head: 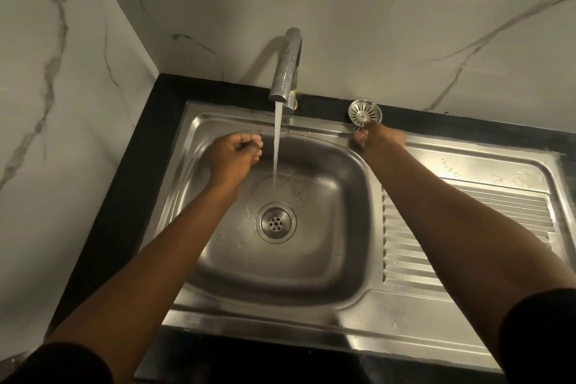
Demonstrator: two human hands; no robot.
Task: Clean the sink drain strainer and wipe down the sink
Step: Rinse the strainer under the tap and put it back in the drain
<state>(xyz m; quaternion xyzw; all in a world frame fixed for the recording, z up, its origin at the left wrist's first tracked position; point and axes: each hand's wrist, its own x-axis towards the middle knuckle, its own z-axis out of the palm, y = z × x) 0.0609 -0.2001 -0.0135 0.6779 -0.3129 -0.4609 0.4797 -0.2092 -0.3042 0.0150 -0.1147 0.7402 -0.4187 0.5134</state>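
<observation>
The round steel drain strainer (364, 111) sits on the back rim of the steel sink (436, 321), to the right of the faucet (288, 68). My right hand (375, 138) is just in front of it, fingers curled and fingertips at its near edge; whether it grips the strainer is unclear. My left hand (234, 153) hovers over the basin, left of the running water stream (276, 150), loosely closed and holding nothing. The uncovered drain (276, 222) lies at the bottom of the wet basin.
A ribbed draining board (461, 227) forms the right half of the sink. A black counter (124, 165) frames the sink. Marble walls (62, 72) close the left side and the back.
</observation>
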